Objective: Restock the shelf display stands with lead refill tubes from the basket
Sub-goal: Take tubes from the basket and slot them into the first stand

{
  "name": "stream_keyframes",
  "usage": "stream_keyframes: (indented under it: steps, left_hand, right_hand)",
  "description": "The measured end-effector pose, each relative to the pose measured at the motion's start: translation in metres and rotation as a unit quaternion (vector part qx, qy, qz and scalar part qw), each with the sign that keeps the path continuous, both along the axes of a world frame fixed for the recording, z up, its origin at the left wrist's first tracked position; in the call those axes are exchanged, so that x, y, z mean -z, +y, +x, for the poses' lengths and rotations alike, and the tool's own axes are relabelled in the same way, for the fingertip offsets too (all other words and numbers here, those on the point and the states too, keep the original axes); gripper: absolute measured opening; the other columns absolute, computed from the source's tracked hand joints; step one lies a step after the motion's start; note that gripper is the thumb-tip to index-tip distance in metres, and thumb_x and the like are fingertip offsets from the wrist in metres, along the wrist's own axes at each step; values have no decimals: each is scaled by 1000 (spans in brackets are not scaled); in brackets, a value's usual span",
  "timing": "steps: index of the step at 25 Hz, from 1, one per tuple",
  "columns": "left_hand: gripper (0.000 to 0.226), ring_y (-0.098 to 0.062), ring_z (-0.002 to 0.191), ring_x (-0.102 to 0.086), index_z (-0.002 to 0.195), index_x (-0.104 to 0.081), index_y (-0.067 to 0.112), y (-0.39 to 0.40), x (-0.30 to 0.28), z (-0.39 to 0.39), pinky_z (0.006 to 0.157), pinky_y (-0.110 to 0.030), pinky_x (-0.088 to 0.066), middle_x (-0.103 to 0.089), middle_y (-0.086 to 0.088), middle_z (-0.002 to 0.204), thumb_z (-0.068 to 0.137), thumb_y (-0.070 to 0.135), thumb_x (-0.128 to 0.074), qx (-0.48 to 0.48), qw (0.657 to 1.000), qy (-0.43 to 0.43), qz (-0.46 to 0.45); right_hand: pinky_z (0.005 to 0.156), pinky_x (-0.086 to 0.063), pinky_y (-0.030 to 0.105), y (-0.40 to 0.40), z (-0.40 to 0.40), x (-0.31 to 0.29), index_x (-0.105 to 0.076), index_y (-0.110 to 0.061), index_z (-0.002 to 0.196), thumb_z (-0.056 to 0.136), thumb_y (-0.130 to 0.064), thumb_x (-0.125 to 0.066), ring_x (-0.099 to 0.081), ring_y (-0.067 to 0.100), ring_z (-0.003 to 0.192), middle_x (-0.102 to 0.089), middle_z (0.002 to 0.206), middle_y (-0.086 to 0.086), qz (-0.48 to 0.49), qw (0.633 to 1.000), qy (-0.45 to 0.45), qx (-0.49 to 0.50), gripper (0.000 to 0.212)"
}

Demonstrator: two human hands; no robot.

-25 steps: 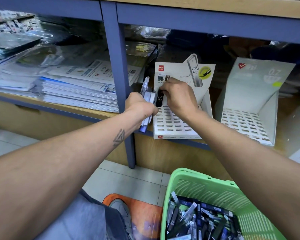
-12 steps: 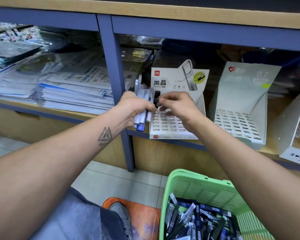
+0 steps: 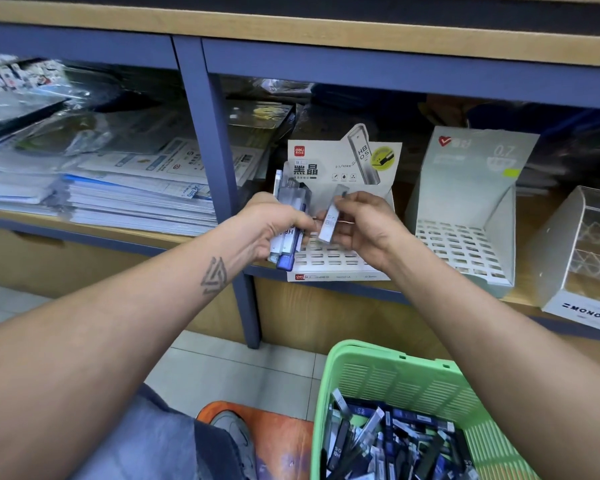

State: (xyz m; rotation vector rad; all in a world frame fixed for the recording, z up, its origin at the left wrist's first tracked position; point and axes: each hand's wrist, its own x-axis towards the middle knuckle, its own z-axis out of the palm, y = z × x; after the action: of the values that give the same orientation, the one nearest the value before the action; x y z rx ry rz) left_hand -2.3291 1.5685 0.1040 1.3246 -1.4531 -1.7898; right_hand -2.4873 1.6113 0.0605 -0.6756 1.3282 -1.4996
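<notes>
left hand [image 3: 274,225] gripping a bundle of refill tubes [image 3: 289,216], right hand [image 3: 362,225] pinching one pale tube [image 3: 331,216], both just above the slotted display stand [image 3: 340,261] on the shelf [image 3: 409,292]. below, green basket [image 3: 388,379] full of tubes.

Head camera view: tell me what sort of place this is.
Most likely a stationery shop: slotted cardboard display stands on a shelf, stacked packaged paper goods beside them, and a green basket of lead refill tubes.
</notes>
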Motion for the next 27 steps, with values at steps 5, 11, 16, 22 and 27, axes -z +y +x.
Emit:
stream_keyframes:
  steps: [5,11,16,22,27]
  left_hand:
    - [34,-28,59,-70,104,-64,-9,-12,3,4,61,-48,-62,-72,-27,95,72,-16,-73,-37,999,-32,-2]
    - [98,-43,93,-70,107,-64,-5,-57,41,-1,76,-59,-58,-71,-25,100,10,5,-79,-79,995,-56,-27]
    - [48,-37,85,-71,94,-59,-2,-28,18,2,66,-45,-62,-69,-23,93,53,-7,-84,-98,990,-90,-53]
    - [47,-24,92,-52,100,-46,6,-31,24,-4,69,-34,-47,-51,-8,100,73,0,-84,-114,984,-106,-82]
    - [52,-26,97,-57,106,-52,6,-35,34,-7,76,-34,-53,-56,-9,100,68,3,-87,-107,975,-155,-114]
  right_hand:
    - [51,-44,25,2,-10,7,-69,-15,111,101,-8,-57,-52,16,59,-60,80,10,53,987,149,-34,17]
    - [75,-62,34,-8,-17,9,-67,-2,103,90,8,-67,-74,26,74,-72,95,19,54,953,298,17,17]
    - [87,-57,33,-14,-19,8,-71,-26,97,83,-5,-76,-62,17,97,-65,109,0,35,908,413,63,26]
    - [78,-55,20,-24,-11,7,-63,-19,107,93,-10,-70,-68,17,88,-68,97,0,-43,887,445,115,18]
    - [82,-56,34,-28,-4,7,-67,-12,105,94,-10,-67,-66,16,89,-70,95,0,-118,815,560,93,10]
